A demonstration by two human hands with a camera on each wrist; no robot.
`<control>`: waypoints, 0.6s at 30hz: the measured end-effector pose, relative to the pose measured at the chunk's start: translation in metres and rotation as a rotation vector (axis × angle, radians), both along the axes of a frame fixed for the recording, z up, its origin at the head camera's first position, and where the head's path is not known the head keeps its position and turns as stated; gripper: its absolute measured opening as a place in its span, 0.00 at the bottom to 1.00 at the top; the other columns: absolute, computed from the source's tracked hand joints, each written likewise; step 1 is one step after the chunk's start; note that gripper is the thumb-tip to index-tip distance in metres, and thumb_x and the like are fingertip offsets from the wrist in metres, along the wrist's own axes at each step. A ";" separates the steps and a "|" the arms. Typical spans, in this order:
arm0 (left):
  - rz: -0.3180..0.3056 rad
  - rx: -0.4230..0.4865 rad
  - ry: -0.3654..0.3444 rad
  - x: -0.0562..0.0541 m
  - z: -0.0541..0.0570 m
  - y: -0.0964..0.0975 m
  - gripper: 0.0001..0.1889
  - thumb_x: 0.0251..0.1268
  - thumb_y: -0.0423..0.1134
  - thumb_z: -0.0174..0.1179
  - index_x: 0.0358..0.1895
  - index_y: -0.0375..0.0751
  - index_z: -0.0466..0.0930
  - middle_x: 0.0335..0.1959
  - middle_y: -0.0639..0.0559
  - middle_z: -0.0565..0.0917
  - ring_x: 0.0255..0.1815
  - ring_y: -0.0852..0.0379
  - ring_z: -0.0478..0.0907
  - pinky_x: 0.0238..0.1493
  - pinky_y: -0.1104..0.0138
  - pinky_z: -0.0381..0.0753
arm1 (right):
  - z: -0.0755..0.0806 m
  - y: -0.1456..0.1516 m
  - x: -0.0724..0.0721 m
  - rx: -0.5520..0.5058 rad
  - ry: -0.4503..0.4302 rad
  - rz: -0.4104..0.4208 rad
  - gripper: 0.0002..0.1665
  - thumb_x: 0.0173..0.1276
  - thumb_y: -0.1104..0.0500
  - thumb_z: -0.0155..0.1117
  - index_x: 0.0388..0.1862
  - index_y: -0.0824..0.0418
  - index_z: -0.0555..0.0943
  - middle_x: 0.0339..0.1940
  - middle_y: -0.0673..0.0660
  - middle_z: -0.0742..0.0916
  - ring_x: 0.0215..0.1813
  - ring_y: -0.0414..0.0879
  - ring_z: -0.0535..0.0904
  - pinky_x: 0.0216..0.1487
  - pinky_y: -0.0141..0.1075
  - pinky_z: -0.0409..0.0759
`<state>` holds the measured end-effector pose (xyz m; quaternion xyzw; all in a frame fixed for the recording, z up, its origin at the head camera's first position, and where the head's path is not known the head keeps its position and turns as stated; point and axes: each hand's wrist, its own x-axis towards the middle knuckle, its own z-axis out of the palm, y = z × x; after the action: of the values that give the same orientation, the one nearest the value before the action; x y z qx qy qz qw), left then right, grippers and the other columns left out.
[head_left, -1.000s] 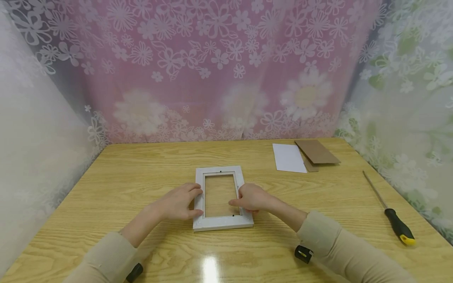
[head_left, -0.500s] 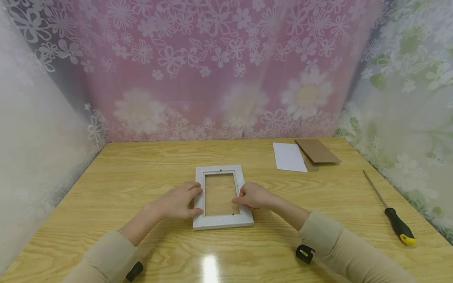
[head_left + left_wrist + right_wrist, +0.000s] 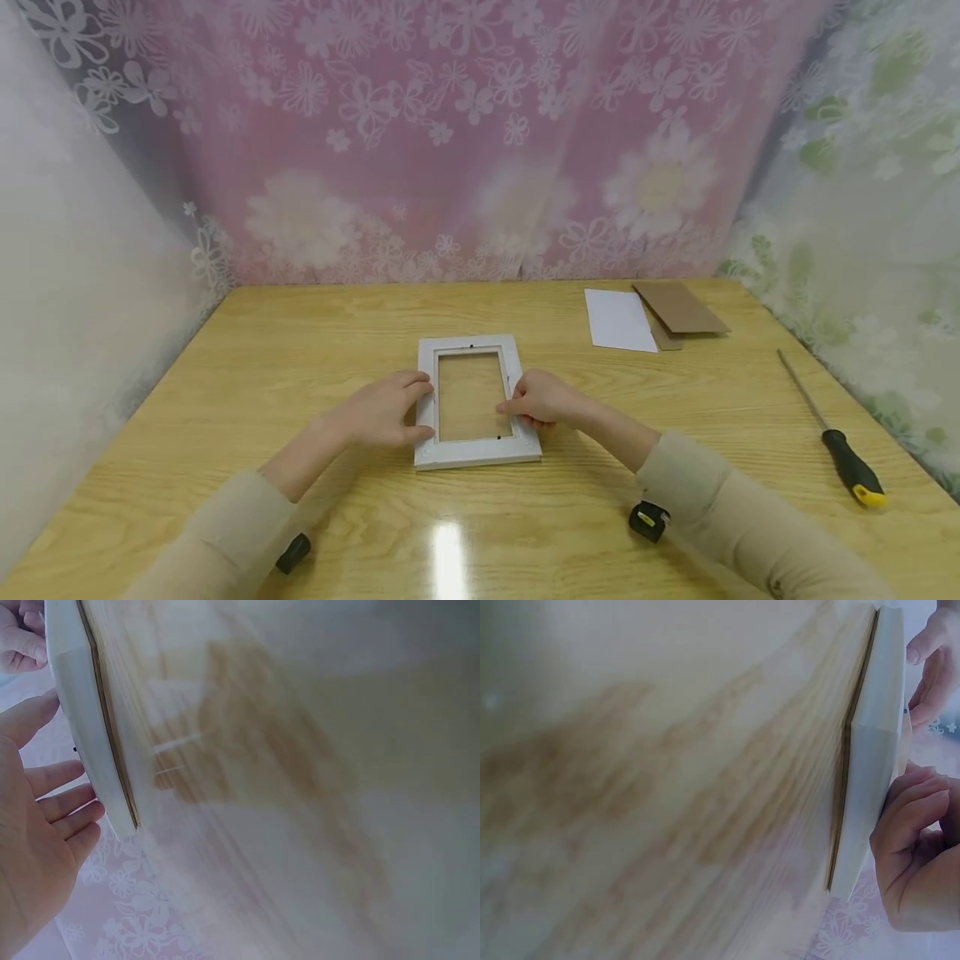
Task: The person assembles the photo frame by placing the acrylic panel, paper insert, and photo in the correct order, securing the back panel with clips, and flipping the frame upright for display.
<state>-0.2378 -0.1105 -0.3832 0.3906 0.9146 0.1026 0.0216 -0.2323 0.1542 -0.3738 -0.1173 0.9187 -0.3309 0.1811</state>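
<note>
A white picture frame (image 3: 477, 453) lies flat on the wooden table, its opening showing the wood grain and small dark tabs along the inner edge. My left hand (image 3: 384, 410) rests at the frame's left bar; in the left wrist view its loosely spread fingers (image 3: 69, 804) touch the side. On the opposite bar, my right hand (image 3: 550, 398) holds on with curled fingers, the thumb reaching over the inner edge. The right wrist view shows those bent fingers (image 3: 911, 817) against the frame's side (image 3: 870, 765); what lies under their tips is hidden.
A white sheet (image 3: 619, 320) and brown backing boards (image 3: 681, 307) lie at the back right. Further right is a screwdriver (image 3: 852, 467) with a black and yellow handle. Small black objects show beside each forearm, one on the left (image 3: 293, 552), one on the right (image 3: 648, 521). Floral curtains (image 3: 420, 167) surround the table.
The right thumb has drawn back slightly to the right along the frame's inner edge. The left hand stays in place. The whole head view has shifted a little, with the table appearing higher.
</note>
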 end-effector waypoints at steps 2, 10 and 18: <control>0.002 -0.007 -0.007 -0.001 0.001 0.000 0.35 0.59 0.53 0.60 0.61 0.29 0.68 0.62 0.36 0.68 0.64 0.40 0.63 0.64 0.52 0.63 | 0.000 0.000 0.000 0.002 0.008 -0.001 0.25 0.64 0.54 0.63 0.09 0.59 0.70 0.07 0.49 0.71 0.10 0.38 0.62 0.11 0.27 0.61; 0.003 -0.023 -0.006 -0.001 -0.001 0.000 0.35 0.59 0.54 0.59 0.61 0.29 0.68 0.63 0.37 0.68 0.64 0.41 0.63 0.64 0.53 0.63 | 0.001 -0.003 0.005 0.069 0.062 0.031 0.25 0.65 0.54 0.62 0.09 0.60 0.70 0.05 0.48 0.70 0.09 0.38 0.63 0.10 0.26 0.61; -0.005 -0.021 -0.007 -0.003 0.001 -0.001 0.35 0.59 0.54 0.59 0.61 0.29 0.67 0.63 0.37 0.67 0.65 0.41 0.63 0.64 0.52 0.63 | 0.002 -0.004 0.003 0.055 0.036 0.000 0.24 0.65 0.54 0.62 0.11 0.60 0.72 0.06 0.49 0.71 0.10 0.40 0.65 0.11 0.27 0.65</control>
<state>-0.2404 -0.1112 -0.3818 0.3920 0.9147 0.0943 0.0292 -0.2293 0.1503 -0.3715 -0.1181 0.9305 -0.3034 0.1678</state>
